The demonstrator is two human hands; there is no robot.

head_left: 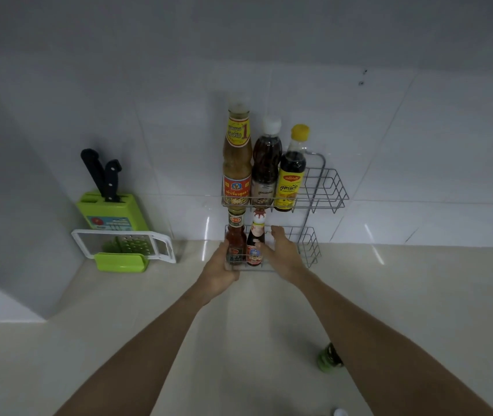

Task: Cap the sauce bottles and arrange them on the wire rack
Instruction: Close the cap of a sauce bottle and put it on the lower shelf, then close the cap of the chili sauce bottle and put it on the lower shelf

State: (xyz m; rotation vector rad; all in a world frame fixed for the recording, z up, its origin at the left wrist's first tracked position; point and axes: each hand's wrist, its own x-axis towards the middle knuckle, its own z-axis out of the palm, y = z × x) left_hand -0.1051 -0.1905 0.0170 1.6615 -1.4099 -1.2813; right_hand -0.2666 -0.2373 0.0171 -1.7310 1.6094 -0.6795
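A two-tier wire rack [326,187] stands against the tiled wall. Its upper shelf holds three capped bottles: a tall brown sauce bottle [237,163], a dark bottle with a white cap [266,166] and a dark bottle with a yellow cap [292,172]. On the lower shelf stand a red chili sauce bottle [235,238] and a dark white-capped bottle [255,241]. My left hand [219,270] grips the rack's lower left front corner beside the chili sauce. My right hand [282,250] sits with spread fingers against the white-capped bottle's right side. A green-capped bottle [329,357] lies on the counter near my right forearm.
At the left, a green knife block [107,208] with two black-handled knives stands by the wall, with a white-framed grater [125,244] and green holder in front. A small white cap [340,412] lies at the bottom edge. The right halves of both shelves hold nothing.
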